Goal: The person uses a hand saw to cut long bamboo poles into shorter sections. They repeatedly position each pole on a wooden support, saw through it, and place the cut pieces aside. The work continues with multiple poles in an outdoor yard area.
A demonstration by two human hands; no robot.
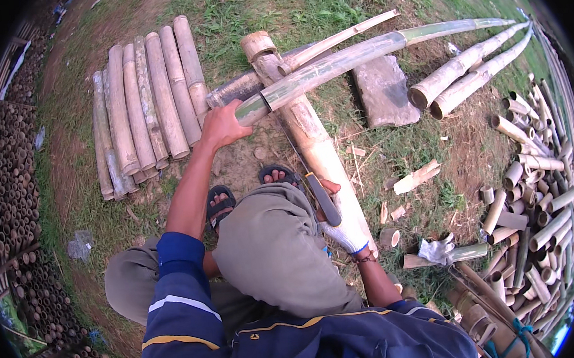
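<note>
A long green bamboo pole point(339, 62) lies across a thick pale bamboo log point(314, 140). My bare left hand point(225, 125) is wrapped round the pole's near-left end. In my right hand point(344, 231), which wears a white glove, is the dark handle of a handsaw point(323, 200). The saw's thin blade runs up beside the log to a dark line across the pole, just right of my left hand. How deep the blade sits in the bamboo I cannot tell.
Several cut bamboo lengths point(155, 95) lie side by side at the left. A flat stone slab point(387, 92) sits beyond the log, with two bamboo poles point(465, 67) to its right. Short offcuts point(540, 181) are heaped at the far right. A white glove point(436, 250) rests on a bamboo piece.
</note>
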